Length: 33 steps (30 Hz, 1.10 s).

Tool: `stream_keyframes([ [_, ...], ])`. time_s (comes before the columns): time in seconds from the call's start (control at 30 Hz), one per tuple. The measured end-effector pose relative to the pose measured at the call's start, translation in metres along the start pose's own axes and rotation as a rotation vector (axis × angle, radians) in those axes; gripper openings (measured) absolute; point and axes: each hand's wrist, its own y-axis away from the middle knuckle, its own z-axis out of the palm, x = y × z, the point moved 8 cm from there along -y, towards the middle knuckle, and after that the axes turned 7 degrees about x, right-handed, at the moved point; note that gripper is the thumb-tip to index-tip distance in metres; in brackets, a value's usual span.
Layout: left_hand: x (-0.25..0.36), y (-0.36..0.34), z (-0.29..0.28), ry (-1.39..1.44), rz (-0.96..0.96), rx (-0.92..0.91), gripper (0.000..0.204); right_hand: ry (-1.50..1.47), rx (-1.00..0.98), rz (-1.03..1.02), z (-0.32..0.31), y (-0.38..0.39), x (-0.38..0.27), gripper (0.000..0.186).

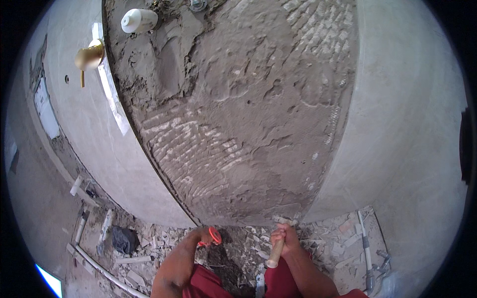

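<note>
My left hand (202,236) is closed around a tool with a red grip (215,235), held low against the foot of the rough mortar wall patch (238,114). My right hand (288,237) grips the wooden handle (274,256) of a hammer. The grey hammer head (283,219) sits at the bottom edge of the mortar patch. The tip of the red tool is hidden by my hand. Both forearms rise from the lower edge above red trousers (208,285).
Smooth grey plaster (407,124) flanks the rough patch. A brass fitting (89,55) and a white capped pipe (139,20) stick out at the upper left. Broken rubble (238,248), white pipes (99,268), a black bag (124,239) and a pipe (365,248) lie on the floor.
</note>
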Motion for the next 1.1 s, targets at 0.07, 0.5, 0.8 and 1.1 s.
stream_keyframes([
  [0.07, 0.001, -0.009, -0.001, -0.009, 0.019, -0.009, 0.024, -0.023, 0.018, 0.047, 0.001, 0.002, 0.000, 0.026],
  [0.5, 0.024, 0.015, -0.007, 0.062, -0.089, 0.058, 0.018, -0.036, 0.085, 0.014, -0.009, -0.002, -0.013, 0.033],
  [0.8, 0.003, -0.013, 0.004, 0.054, 0.017, -0.017, 0.016, 0.065, 0.093, -0.113, -0.004, 0.002, -0.013, 0.029],
  [1.1, 0.182, 0.133, -0.099, -0.179, 0.691, 0.790, 0.030, 0.193, -0.014, -0.165, 0.005, 0.004, -0.007, 0.035],
])
